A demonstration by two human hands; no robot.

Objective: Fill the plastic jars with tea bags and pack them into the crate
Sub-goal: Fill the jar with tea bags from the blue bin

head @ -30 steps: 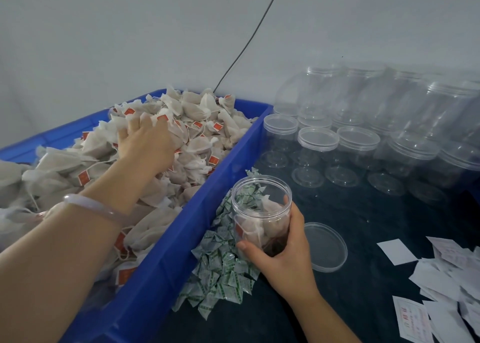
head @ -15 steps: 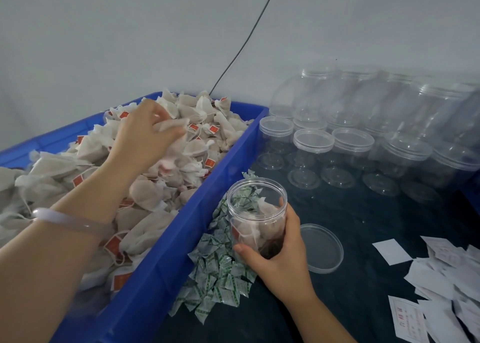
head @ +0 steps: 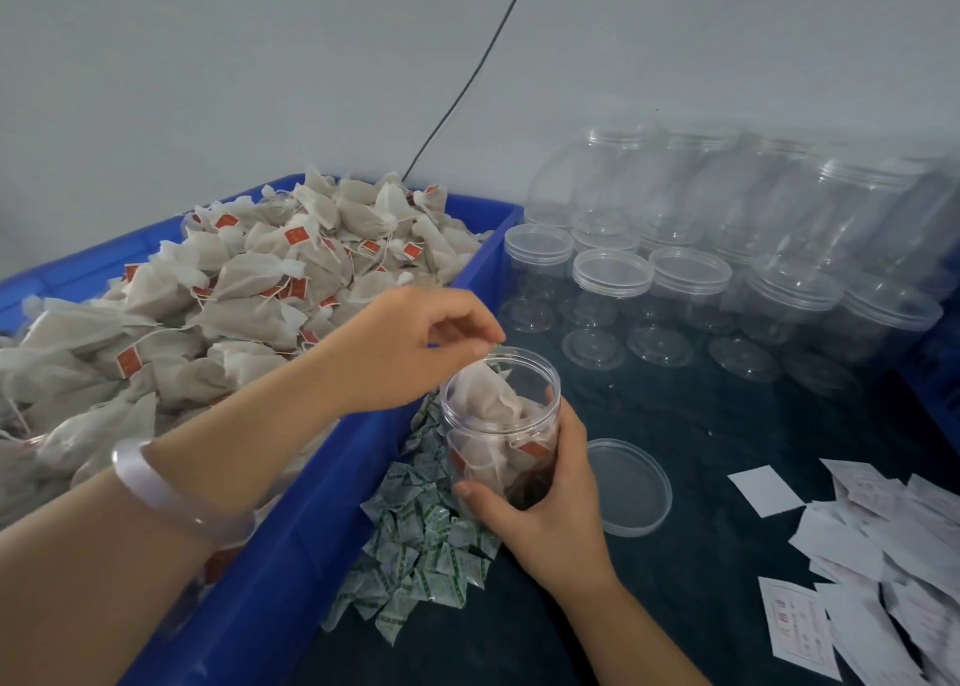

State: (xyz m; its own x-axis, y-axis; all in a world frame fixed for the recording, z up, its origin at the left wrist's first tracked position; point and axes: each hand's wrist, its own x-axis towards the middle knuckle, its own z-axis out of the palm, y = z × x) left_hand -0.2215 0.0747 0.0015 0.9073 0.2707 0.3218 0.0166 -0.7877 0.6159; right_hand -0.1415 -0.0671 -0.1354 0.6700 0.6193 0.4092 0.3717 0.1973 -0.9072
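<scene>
My right hand (head: pixel 545 508) grips a clear plastic jar (head: pixel 501 420) upright on the dark table; it holds a few tea bags. My left hand (head: pixel 410 347) is over the jar's mouth, its fingertips pinching a white tea bag (head: pixel 480 391) that hangs half inside the jar. A blue crate (head: pixel 291 545) at the left is heaped with white tea bags (head: pixel 249 290) with red tags. The jar's clear lid (head: pixel 628 485) lies flat just right of the jar.
Green-and-white sachets (head: pixel 426 555) are piled between the crate and the jar. Several empty lidded jars (head: pixel 613 290) stand at the back right, larger ones behind them. White paper slips (head: pixel 878 555) are scattered at the right. A black cable (head: pixel 467 82) runs up the wall.
My left hand lifted a tea bag out of the crate and carried it right to the jar's mouth. My right hand kept hold of the jar.
</scene>
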